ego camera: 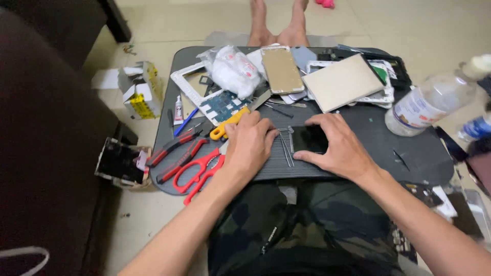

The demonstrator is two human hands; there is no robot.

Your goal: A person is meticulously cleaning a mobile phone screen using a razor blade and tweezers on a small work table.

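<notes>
A: In the head view, what did the hands do?

B: The right hand lay over a dark phone on the ribbed mat of the small grey table, near the middle, fingers spread and curled around its far and right edges, thumb at the near edge. It was clamped on the phone.

A: And the other?

B: The left hand rested flat on the mat just left of the phone, fingers together and bent; whether it held anything I could not tell. Metal tweezers lay between the two hands.

A: What lay around?

B: Red scissors and red-handled pliers at the near left, a yellow-handled tool just beyond the left hand, a gold phone back and a beige panel on the far side, a plastic bottle at the right.
</notes>
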